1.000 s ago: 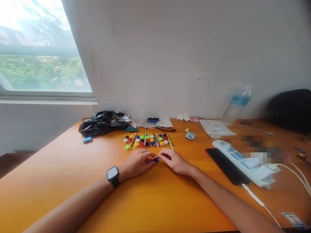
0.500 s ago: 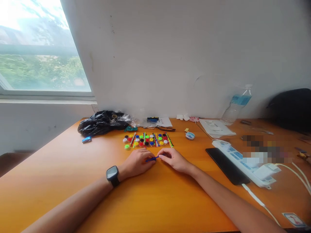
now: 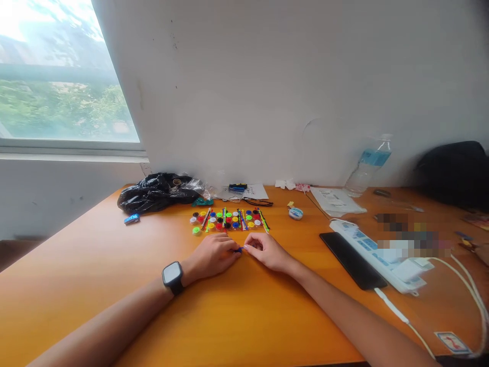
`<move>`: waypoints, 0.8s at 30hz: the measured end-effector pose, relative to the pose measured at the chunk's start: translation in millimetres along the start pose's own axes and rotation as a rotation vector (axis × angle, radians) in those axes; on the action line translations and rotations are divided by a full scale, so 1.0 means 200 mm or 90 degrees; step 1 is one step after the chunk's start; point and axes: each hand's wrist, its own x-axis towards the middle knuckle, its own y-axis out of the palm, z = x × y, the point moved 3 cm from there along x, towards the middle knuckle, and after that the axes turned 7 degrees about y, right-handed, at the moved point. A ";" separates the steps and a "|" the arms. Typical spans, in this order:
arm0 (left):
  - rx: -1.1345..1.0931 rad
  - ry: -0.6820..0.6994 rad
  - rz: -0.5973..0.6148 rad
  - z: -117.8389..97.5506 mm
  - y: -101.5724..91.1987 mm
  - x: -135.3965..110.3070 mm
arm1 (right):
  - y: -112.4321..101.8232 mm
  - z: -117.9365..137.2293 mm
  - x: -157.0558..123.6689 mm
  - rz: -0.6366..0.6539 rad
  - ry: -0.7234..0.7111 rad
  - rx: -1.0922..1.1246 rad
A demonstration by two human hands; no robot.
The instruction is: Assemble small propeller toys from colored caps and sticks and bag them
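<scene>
My left hand point(image 3: 214, 255), with a black watch point(image 3: 172, 276) on the wrist, rests on the table with its fingers closed on a thin blue strip point(image 3: 240, 249). My right hand point(image 3: 269, 252) pinches the strip's other end between thumb and forefinger. Only a short piece of the strip shows between the two hands; the rest is hidden by the fingers. Just beyond them lie rows of small round coloured pieces point(image 3: 212, 227), with bundles of thin coloured strips point(image 3: 263, 219) between them. A green round piece point(image 3: 196, 231) sits apart at the front left.
Behind, a black plastic bag point(image 3: 148, 193) lies near the wall, with a small blue packet point(image 3: 132, 219) before it. A round container point(image 3: 295, 213), a black phone point(image 3: 353, 261), a white power strip point(image 3: 376, 252) with cables and a plastic bottle point(image 3: 369, 165) are at right.
Less of the blue strip shows, and its left end is now covered by my left fingers. My hands remain close together. The whole view has shifted slightly.
</scene>
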 end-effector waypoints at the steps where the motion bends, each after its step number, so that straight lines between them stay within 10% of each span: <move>1: 0.015 0.021 0.005 -0.01 -0.01 0.00 | 0.00 0.00 0.00 -0.006 -0.004 -0.011; 11: 0.107 0.099 0.072 -0.10 -0.04 0.04 | 0.01 -0.03 -0.01 -0.016 -0.016 -0.088; 24: 0.093 -0.031 -0.047 -0.09 -0.07 -0.01 | -0.05 0.00 0.00 0.004 0.080 0.123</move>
